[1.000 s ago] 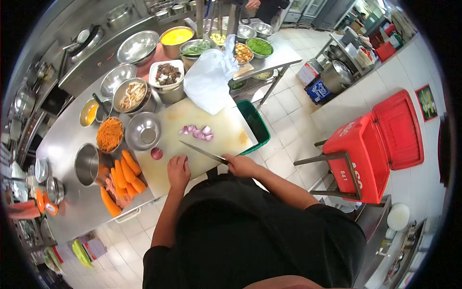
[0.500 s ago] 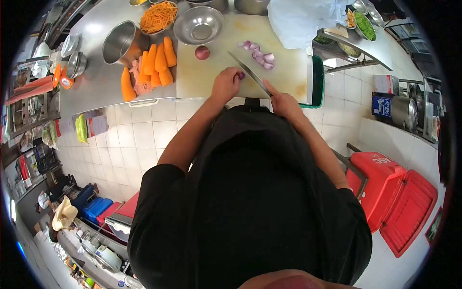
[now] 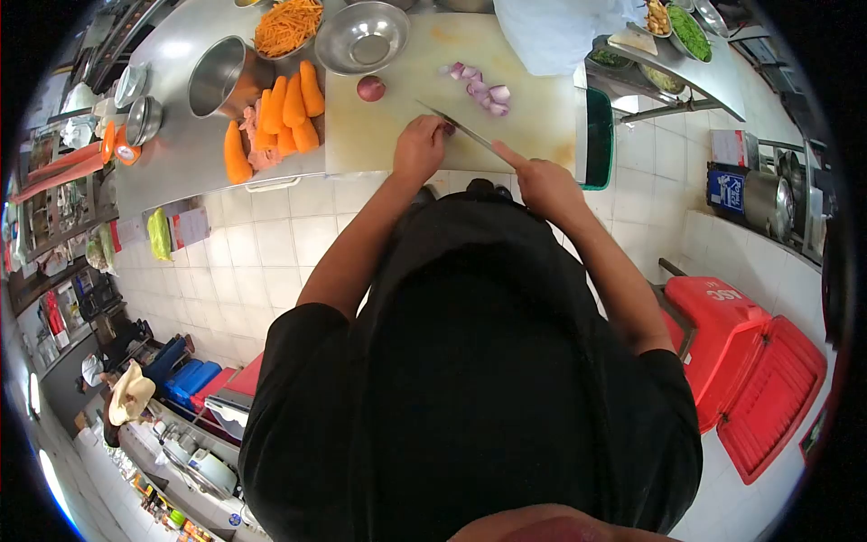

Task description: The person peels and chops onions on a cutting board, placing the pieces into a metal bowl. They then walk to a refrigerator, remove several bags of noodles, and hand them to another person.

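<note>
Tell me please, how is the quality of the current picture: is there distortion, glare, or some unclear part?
Head view: wide-angle distortion bends the outer scene, and the corners are black; head view: the light strip at lower left is glaring white with a bluish fringe; head view: the metal bowl shows highlights, and the purple piece at the left hand lacks clear detail.

This was a kitchen, by its look a commercial one. A steel worktable [image 3: 172,163] carried peeled carrots [image 3: 293,101], shredded carrot [image 3: 289,27], a metal bowl [image 3: 363,38] and a broad cutting board [image 3: 533,135] with chopped onion [image 3: 479,88]. Pale tiled flooring [image 3: 244,262] ran below, and off to the right stood a large metal pot [image 3: 768,203] and a red cooler [image 3: 718,321], lid open.
</note>
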